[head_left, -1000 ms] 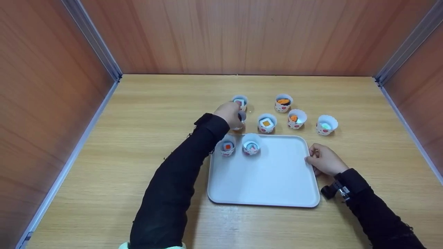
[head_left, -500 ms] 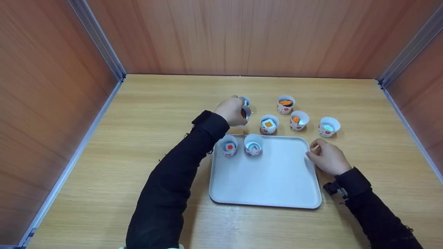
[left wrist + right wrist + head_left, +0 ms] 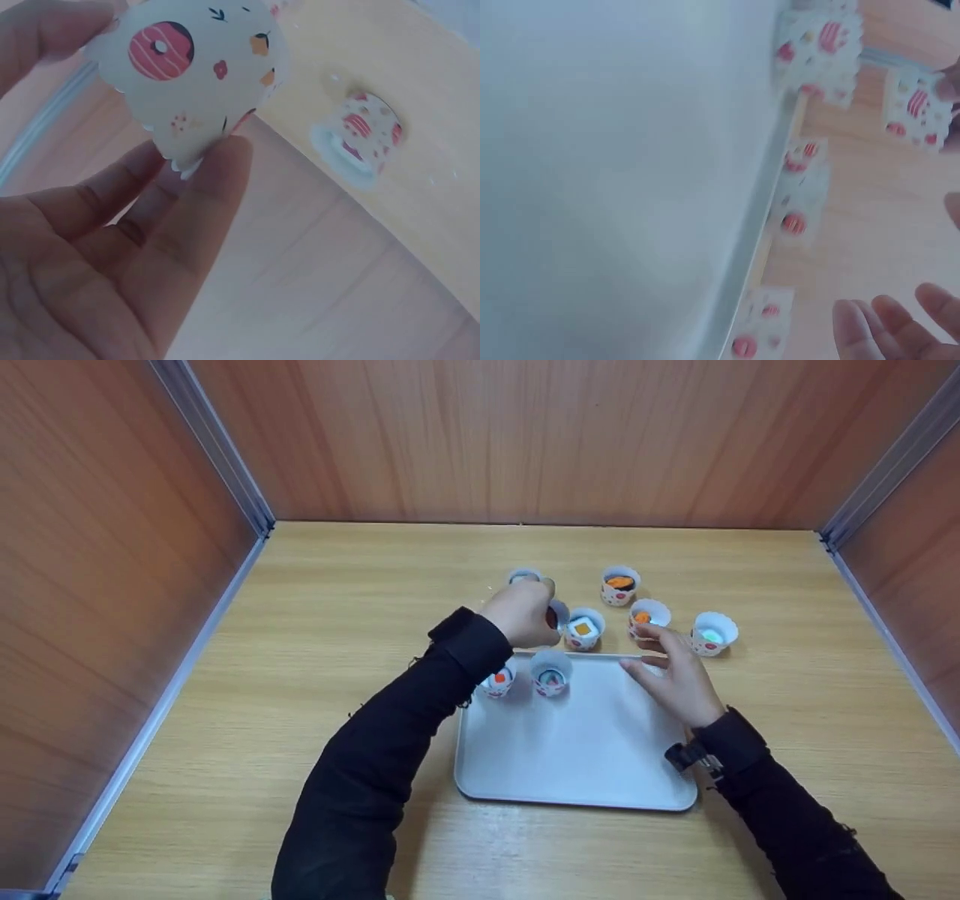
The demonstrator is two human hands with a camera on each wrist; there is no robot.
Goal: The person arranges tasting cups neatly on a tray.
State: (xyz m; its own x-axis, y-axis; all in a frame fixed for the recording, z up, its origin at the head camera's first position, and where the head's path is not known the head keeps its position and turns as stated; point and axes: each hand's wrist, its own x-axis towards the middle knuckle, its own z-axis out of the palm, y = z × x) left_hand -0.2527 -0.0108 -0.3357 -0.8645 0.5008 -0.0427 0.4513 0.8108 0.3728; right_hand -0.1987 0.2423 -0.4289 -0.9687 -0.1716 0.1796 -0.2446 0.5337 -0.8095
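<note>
My left hand point(image 3: 523, 611) pinches a small printed paper cup point(image 3: 195, 60) by its rim, thumb on one side and fingers on the other. Something dark shows inside it in the head view. That cup hangs behind the white tray point(image 3: 570, 750). Over the tray's back right corner, my right hand point(image 3: 675, 675) is held with fingers apart, nothing in it. Standing on the tray's back left are a cup with a red-centred piece point(image 3: 499, 681), partly covered by the left sleeve, and a cup with a pale ring-like piece point(image 3: 551, 675).
Just behind the tray stands a cup with an orange square on white point(image 3: 583, 628). Farther right are cups with orange-and-black point(image 3: 620, 585), orange point(image 3: 649, 611) and pale green point(image 3: 713, 634) contents. Another cup point(image 3: 523, 575) is partly hidden behind the left hand. Wood-grain panels point(image 3: 525, 442) enclose the table.
My left hand has lifted the cup and carried it to the right. The right hand has left the tray's right edge, moved left and forward, and spread its fingers.
</note>
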